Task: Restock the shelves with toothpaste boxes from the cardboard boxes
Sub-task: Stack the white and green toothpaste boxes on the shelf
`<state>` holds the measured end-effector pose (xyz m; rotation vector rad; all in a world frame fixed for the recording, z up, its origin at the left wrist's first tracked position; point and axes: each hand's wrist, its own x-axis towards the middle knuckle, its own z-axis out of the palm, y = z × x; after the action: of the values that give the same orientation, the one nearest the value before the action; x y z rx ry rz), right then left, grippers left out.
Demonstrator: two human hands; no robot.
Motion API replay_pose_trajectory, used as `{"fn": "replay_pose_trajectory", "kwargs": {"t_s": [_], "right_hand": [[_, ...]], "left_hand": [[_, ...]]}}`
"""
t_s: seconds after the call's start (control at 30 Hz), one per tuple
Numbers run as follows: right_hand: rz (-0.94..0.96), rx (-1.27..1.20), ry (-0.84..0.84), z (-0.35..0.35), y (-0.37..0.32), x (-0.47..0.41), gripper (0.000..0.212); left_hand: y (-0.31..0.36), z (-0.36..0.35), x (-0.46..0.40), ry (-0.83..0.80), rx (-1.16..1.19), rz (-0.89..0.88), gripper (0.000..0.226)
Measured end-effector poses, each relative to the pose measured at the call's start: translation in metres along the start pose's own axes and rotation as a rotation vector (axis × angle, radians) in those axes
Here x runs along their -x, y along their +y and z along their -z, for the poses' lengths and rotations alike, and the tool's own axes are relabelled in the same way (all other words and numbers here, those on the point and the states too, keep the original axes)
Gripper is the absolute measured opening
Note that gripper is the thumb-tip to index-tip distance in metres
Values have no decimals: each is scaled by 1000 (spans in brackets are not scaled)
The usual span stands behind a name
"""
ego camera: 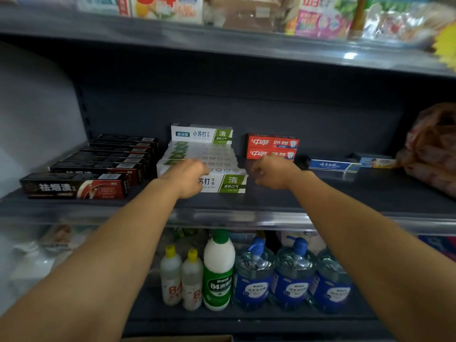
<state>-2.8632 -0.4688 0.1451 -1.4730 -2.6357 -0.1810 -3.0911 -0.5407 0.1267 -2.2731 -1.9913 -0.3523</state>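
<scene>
On the dark middle shelf [320,193] a row of white-and-green toothpaste boxes [229,183] runs from front to back, with one more standing at the rear. My left hand [186,177] lies over the left half of the frontmost box, with its fingers curled over the top edge. My right hand [270,172] hovers just right of that row, in front of two stacked red toothpaste boxes [272,148]; its fingers are curled and hold nothing that I can see. Black-and-red toothpaste boxes [79,187] fill the shelf's left side. A strip of a cardboard box [177,338] shows at the bottom edge.
Blue toothpaste boxes [333,166] lie flat at the right, beside a reddish plastic bag [431,149]. The shelf below holds disinfectant bottles [218,270] and blue pump bottles [254,275]. The shelf above [222,45] carries colourful packages.
</scene>
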Motion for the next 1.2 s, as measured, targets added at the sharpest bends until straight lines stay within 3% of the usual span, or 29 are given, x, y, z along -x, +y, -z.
{"fn": "replay_pose_trajectory", "kwargs": {"t_s": [0.23, 0.6, 0.7, 0.8, 1.0, 1.2], "right_hand": [[-11, -79, -24, 0, -37, 69, 27], [61, -115, -98, -57, -90, 151, 29], [74, -150, -147, -91, -108, 159, 35], [97, -167, -193, -132, -129, 166, 34], [153, -226, -329, -225, -171, 175, 30], [161, -261, -478, -321, -202, 178, 33]], "left_hand": [[28, 5, 66, -92, 8, 7, 29], [26, -23, 164, -242, 9, 16, 29], [14, -44, 188, -312, -3, 19, 24], [1, -72, 211, -384, -16, 12, 7], [-27, -153, 246, -540, 10, -9, 9], [-54, -245, 268, -658, 111, 32, 26]]}}
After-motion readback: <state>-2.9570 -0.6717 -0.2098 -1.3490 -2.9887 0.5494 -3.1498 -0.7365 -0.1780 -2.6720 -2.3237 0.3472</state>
